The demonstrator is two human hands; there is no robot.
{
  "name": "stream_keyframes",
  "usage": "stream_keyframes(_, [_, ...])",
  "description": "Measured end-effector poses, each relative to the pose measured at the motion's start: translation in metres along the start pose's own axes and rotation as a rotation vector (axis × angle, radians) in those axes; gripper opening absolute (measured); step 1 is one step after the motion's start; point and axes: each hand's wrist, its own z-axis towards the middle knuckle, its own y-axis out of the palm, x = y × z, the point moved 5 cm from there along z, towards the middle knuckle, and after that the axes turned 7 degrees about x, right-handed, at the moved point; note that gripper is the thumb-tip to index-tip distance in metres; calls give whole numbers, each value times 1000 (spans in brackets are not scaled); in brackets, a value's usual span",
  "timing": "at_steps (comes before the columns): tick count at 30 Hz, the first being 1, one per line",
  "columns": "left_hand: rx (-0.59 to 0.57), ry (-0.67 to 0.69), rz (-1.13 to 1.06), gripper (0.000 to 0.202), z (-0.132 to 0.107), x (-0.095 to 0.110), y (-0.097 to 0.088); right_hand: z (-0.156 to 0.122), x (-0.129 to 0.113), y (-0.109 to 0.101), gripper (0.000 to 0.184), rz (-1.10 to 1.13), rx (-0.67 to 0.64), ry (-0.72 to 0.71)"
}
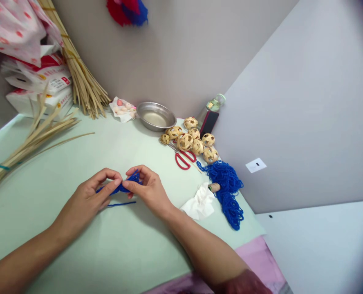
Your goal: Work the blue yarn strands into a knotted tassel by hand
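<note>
A small bundle of blue yarn (117,189) is stretched between my two hands, just above the pale green tabletop (89,245). My left hand (97,190) pinches its left part between thumb and fingers. At the other end, my right hand (144,185) closes round the yarn, its thumb meeting the left fingertips; loose strands poke up between the fingers. Part of the bundle is hidden by the fingers. One short piece of blue yarn (122,203) lies on the table just below the hands.
Red-handled scissors (182,160) lie beside several woven strip balls (185,142). Behind them are a metal bowl (156,116), a bottle (212,107) and a phone (209,123). On the right are a blue yarn heap (227,179), a thread spool (213,187) and white tissue (200,202). Dried strips (25,151) lie left.
</note>
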Motion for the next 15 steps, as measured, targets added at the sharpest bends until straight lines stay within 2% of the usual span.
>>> stream_keyframes(3, [-20,-33,-65,37,1,-5,0,0,3,1,57,24,-12,24])
stream_keyframes(8, [-45,-28,36,39,1,-10,-2,1,2,0,51,30,2,16])
stream_keyframes(12, [-10,-89,-129,38,2,-6,-2,1,2,1,49,8,-11,-15])
stream_keyframes(15, [10,-152,-248,39,3,-3,-1,0,6,5,54,-29,-84,16])
